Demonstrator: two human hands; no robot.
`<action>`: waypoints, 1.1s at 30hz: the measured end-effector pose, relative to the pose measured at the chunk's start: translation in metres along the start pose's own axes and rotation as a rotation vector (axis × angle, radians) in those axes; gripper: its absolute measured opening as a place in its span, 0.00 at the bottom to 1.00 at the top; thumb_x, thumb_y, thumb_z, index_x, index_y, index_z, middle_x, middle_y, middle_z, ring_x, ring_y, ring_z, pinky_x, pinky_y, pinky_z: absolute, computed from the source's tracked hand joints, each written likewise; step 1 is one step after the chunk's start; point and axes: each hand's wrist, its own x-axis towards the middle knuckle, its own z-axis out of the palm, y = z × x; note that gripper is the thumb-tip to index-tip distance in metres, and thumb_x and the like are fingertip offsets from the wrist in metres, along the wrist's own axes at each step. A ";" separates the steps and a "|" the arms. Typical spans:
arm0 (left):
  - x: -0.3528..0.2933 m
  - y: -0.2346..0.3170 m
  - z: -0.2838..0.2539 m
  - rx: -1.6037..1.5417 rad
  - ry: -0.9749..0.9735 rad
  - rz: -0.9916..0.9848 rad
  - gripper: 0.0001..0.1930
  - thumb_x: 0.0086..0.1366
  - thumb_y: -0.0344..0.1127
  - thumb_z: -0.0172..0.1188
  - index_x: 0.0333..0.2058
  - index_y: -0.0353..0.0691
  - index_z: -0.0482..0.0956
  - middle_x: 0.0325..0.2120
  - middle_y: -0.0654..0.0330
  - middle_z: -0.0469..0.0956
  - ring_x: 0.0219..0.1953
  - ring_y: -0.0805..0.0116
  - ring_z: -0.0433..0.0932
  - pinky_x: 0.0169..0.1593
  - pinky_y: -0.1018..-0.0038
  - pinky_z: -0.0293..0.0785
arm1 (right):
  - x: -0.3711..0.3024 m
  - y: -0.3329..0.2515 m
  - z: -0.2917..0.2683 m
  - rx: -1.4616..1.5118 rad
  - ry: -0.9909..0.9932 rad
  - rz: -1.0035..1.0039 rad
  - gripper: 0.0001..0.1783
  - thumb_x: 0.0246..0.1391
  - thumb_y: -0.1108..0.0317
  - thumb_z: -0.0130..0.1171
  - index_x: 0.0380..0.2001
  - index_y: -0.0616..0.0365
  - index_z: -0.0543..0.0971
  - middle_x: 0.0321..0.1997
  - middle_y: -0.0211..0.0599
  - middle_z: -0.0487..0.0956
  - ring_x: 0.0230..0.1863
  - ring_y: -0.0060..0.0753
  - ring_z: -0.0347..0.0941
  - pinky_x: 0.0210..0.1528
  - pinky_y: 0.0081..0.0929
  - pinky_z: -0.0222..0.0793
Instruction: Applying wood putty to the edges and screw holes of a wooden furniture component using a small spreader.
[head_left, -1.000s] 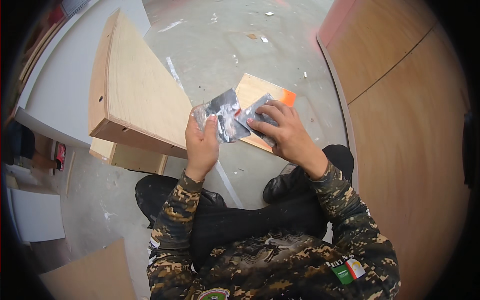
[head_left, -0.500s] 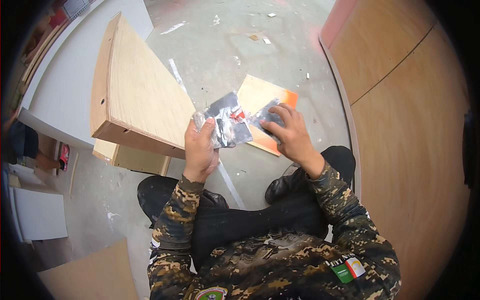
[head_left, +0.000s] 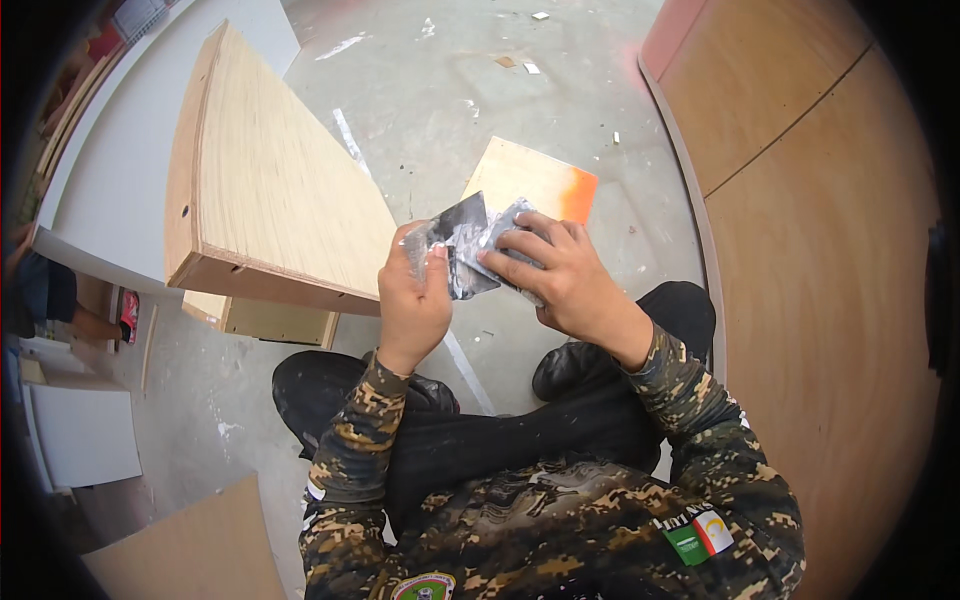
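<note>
In front of me my left hand (head_left: 415, 312) grips a dark, flat putty scraper (head_left: 464, 218), thumb on top, its face smeared with grey-white putty (head_left: 464, 243). My right hand (head_left: 568, 278) holds a second grey putty scraper (head_left: 497, 236), fingers spread over its back. The two blades overlap at the putty, and the right one covers part of the left one. Below and beyond them, a square wooden board (head_left: 532, 172) with an orange-painted edge lies on the floor, partly hidden by my right hand.
To my left stands a curved plywood piece (head_left: 280, 190), close to my left hand. A white curved panel (head_left: 130, 180) is behind it. A tall wooden panel (head_left: 810, 250) rises on my right. Another person's hand (head_left: 100, 325) shows at far left. Small scraps (head_left: 531, 68) dot the floor.
My right hand has moved left, bringing its scraper onto the left one. The red patch seen in the putty before no longer shows.
</note>
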 end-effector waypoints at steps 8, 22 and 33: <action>0.002 -0.003 0.006 -0.896 0.136 -0.335 0.15 0.74 0.31 0.49 0.56 0.31 0.66 0.45 0.53 0.79 0.47 0.63 0.81 0.47 0.68 0.81 | -0.016 0.015 0.022 0.276 0.206 0.060 0.32 0.34 0.86 0.61 0.48 0.55 0.78 0.56 0.40 0.72 0.63 0.55 0.66 0.59 0.48 0.66; 0.000 0.010 0.004 -0.264 0.167 -0.025 0.11 0.73 0.28 0.50 0.51 0.30 0.70 0.39 0.59 0.77 0.40 0.76 0.74 0.46 0.79 0.72 | -0.011 0.002 0.006 0.223 0.265 0.040 0.35 0.32 0.82 0.64 0.51 0.49 0.80 0.57 0.35 0.74 0.62 0.54 0.66 0.59 0.48 0.65; -0.002 0.013 -0.002 -0.016 0.167 0.154 0.10 0.70 0.27 0.52 0.47 0.30 0.72 0.32 0.58 0.79 0.31 0.76 0.75 0.38 0.79 0.73 | -0.008 0.014 -0.003 0.109 0.284 0.086 0.29 0.38 0.84 0.63 0.49 0.53 0.82 0.52 0.40 0.77 0.59 0.55 0.70 0.58 0.45 0.67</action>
